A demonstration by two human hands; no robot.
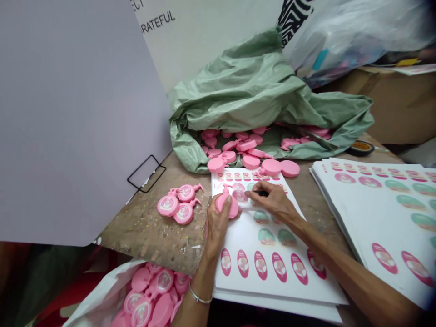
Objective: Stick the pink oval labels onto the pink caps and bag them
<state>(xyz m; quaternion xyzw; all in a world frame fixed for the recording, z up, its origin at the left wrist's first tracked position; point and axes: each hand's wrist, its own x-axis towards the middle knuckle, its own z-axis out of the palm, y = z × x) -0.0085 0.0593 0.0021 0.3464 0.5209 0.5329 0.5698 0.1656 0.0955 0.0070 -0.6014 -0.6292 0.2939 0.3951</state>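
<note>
honestly, that pink bottle (231, 208) looks pretty easy to handle: light, stiff plastic i'd guess, kinda smooth so maybe slippery, not really fragile. i'd take it by the wide round body and leave the skinny pump top alone. it's over the left side of the sticker sheet (238, 236), plain on the face we can see, pump towards the far side. left hand (218, 222) is closed around the body, thumb across the front. right hand (277, 200) has its fingers curled near a small black thing (261, 193), tips nearly together by a round pink sticker (239, 195); can't tell if they've got its edge.

just left are three labelled bottles (168, 205) with round picture labels, too small to read. the oval stickers (260, 265) near the bottom seem to say "baby", smaller print's a blur. more printed sheets (357, 218) sit right, a white bag (112, 281) of bottles near left, and a green bag (238, 104) spilling plain bottles (251, 162) far side. wall lettering (158, 22) reads "rateful", cut off.
</note>
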